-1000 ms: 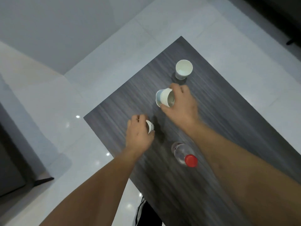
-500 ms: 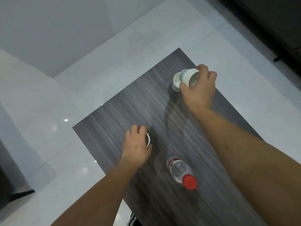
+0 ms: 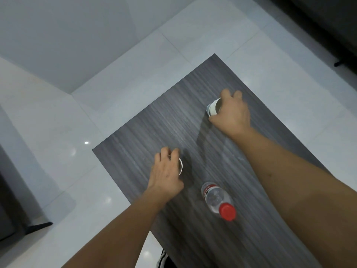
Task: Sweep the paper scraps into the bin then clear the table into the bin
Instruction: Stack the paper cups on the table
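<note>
A dark wood-grain table (image 3: pixel 154 132) is standing on pale floor tiles (image 3: pixel 135 55). The right hand (image 3: pixel 230 114) is gripping stacked white paper cups (image 3: pixel 213 109) near the far edge; the left hand (image 3: pixel 166 172) is curling around another paper cup (image 3: pixel 180 166). A red-capped water bottle (image 3: pixel 217 200) is standing between the forearms.

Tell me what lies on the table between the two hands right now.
Nothing: the head view shows only bare dark tabletop between the left hand and the right hand. The water bottle stands nearer, off that line.
</note>
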Demonstrator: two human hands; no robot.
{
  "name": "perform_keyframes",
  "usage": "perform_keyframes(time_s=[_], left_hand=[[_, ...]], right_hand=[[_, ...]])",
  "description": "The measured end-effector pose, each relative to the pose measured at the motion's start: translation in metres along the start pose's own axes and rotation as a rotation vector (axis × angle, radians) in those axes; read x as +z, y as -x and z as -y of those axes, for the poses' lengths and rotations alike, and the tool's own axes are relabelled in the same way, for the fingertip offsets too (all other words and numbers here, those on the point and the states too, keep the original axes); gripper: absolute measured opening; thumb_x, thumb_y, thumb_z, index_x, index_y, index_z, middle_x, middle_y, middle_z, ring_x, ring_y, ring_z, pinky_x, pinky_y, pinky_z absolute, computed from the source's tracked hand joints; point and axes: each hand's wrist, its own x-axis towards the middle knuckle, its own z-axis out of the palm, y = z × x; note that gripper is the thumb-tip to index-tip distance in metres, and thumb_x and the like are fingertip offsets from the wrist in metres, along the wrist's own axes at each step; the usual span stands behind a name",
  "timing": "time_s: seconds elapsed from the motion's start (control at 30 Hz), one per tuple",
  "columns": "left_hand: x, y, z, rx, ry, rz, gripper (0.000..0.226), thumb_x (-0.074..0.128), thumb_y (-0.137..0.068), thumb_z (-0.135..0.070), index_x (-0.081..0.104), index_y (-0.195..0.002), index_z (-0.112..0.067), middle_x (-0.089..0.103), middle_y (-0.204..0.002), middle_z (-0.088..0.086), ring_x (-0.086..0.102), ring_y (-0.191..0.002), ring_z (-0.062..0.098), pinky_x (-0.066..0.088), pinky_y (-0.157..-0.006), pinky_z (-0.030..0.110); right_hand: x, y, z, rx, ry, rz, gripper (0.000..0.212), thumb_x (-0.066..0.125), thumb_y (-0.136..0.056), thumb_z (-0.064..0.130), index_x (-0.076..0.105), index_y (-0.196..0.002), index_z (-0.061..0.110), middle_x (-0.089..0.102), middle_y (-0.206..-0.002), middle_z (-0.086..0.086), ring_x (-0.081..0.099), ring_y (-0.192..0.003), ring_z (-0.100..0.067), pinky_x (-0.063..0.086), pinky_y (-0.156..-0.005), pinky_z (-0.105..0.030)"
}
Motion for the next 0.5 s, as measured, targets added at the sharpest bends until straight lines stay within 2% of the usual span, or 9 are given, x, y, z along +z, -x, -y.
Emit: perform_keyframes(time_s=[0.1,0.17,0.27,0.37,0.43,0.5], left_hand=[[0.001,0.001,-0.002,-0.039,0.035,-0.033,0.098,0.075,-0.057,-0.016,0.023,-0.140,-0.028,0.031,-0.128,0.002,0.038,-0.113,0.026,0.047,-0.091,0.037],[0.003,0.000,-0.004,-0.066,0.095,-0.079,0.105,0.079,-0.060,-0.016,0.019,-0.144,-0.026,0.038,-0.129,0.001,0.038,-0.112,0.024,0.043,-0.090,0.035],[0.007,0.001,-0.007,-0.092,0.197,-0.187,0.084,0.079,-0.063,-0.020,0.035,-0.134,-0.016,0.055,-0.118,0.003,0.042,-0.104,0.025,0.036,-0.077,0.029],[0.007,0.000,-0.008,-0.101,0.234,-0.258,0.066,0.079,-0.060,-0.024,0.050,-0.118,-0.015,0.061,-0.105,0.002,0.045,-0.099,0.025,0.033,-0.074,0.026],[0.005,0.000,-0.009,-0.091,0.185,-0.260,0.063,0.077,-0.058,-0.030,0.054,-0.115,-0.017,0.061,-0.105,0.000,0.047,-0.098,0.025,0.036,-0.077,0.028],[0.001,0.002,-0.007,-0.079,0.148,-0.251,0.063,0.077,-0.058,-0.032,0.056,-0.116,-0.018,0.060,-0.108,0.000,0.050,-0.100,0.026,0.040,-0.081,0.032]], right_hand=[[0.000,0.014,-0.004,0.028,0.068,0.218,0.054,0.077,-0.067,0.027,0.050,-0.112,0.019,0.046,-0.110,-0.010,0.055,-0.086,-0.035,0.039,-0.066,-0.033],[0.003,0.028,-0.013,0.039,0.087,0.285,0.056,0.079,-0.069,0.030,0.049,-0.115,0.021,0.047,-0.116,-0.011,0.055,-0.087,-0.034,0.040,-0.067,-0.033],[0.011,0.051,-0.027,0.020,0.145,0.319,0.057,0.078,-0.071,0.028,0.047,-0.118,0.021,0.046,-0.125,-0.015,0.057,-0.101,-0.039,0.042,-0.070,-0.036],[0.023,0.072,-0.035,-0.060,0.142,0.268,0.056,0.076,-0.070,0.023,0.044,-0.116,0.019,0.044,-0.120,-0.015,0.050,-0.106,-0.037,0.042,-0.071,-0.037],[0.028,0.083,-0.034,-0.043,0.024,0.234,0.057,0.078,-0.068,0.022,0.049,-0.116,0.017,0.047,-0.116,-0.012,0.053,-0.103,-0.034,0.046,-0.074,-0.036],[0.019,0.088,-0.031,0.158,-0.342,0.183,0.057,0.085,-0.062,0.024,0.057,-0.112,0.019,0.056,-0.108,-0.003,0.058,-0.095,-0.025,0.050,-0.074,-0.030]])
